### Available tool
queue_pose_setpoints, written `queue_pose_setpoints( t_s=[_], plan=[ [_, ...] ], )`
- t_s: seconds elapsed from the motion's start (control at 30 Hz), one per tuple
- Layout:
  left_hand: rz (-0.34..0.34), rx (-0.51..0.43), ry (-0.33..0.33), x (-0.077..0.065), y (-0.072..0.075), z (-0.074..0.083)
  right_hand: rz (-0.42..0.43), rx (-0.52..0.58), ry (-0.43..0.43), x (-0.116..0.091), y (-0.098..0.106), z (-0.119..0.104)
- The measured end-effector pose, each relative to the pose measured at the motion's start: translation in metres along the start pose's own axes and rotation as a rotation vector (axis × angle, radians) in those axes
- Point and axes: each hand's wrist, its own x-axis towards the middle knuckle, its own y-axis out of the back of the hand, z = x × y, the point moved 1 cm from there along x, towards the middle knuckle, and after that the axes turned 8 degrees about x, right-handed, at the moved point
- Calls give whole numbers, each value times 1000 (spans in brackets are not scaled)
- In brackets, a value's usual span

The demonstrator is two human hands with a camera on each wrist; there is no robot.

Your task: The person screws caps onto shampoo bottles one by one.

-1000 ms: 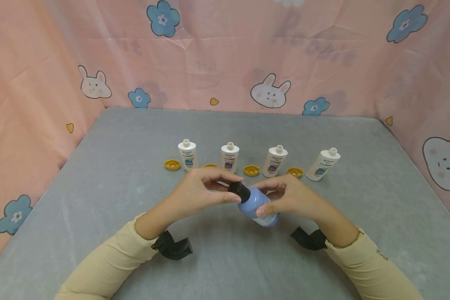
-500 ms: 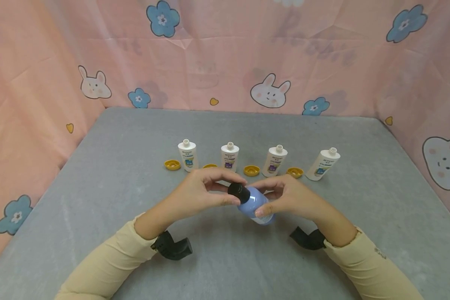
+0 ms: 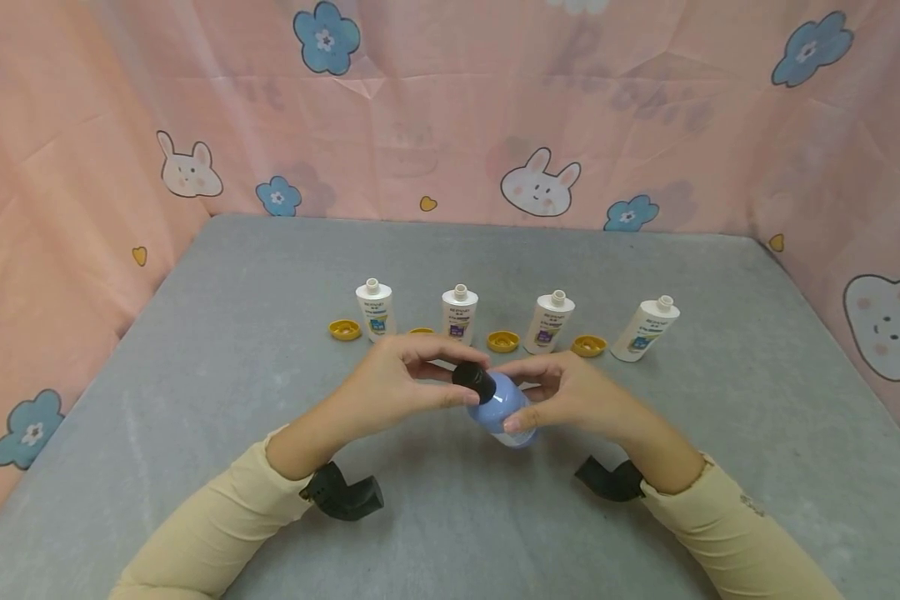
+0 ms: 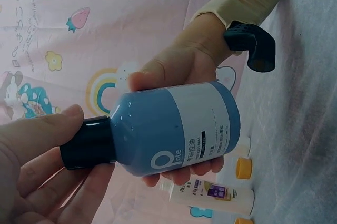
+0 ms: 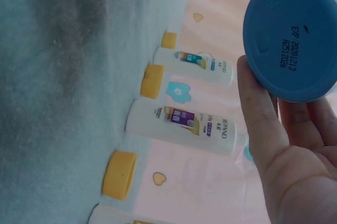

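A blue bottle [image 3: 499,403] with a black cap [image 3: 473,381] is held tilted above the table, cap toward the left hand. My left hand [image 3: 408,379] pinches the cap between thumb and fingers. Round the bottle's body curls my right hand [image 3: 581,398], its thumb on the near side. In the left wrist view the blue bottle [image 4: 174,126] shows a white label, and the black cap [image 4: 88,144] sits at its neck. The right wrist view shows the round blue base of the bottle [image 5: 292,39], printed with a date.
Behind the hands several white bottles without caps stand in a row, among them a left one [image 3: 376,312] and a tilted right one [image 3: 645,329]. Yellow caps [image 3: 502,341] lie between them on the grey table [image 3: 270,275]. A pink printed curtain [image 3: 435,108] surrounds the table.
The blue bottle has swung a little to the left and steeper, with the right hand moving slightly left. The left hand stays nearly in place on the cap.
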Motion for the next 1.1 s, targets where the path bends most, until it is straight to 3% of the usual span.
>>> queue_pose_setpoints(
  t_s=[0.2, 0.4, 0.6, 1.1],
  plan=[
    [38, -12, -1, -1, 2, 2, -9, 40, 42, 3, -3, 3],
    [41, 76, 16, -3, 11, 7, -2, 34, 104, 5, -2, 5],
    [85, 171, 106, -4, 25, 11, -8, 51, 100, 5, 0, 5],
    [171, 286, 313, -14, 74, 18, 8, 44, 53, 5, 0, 4]
  ],
)
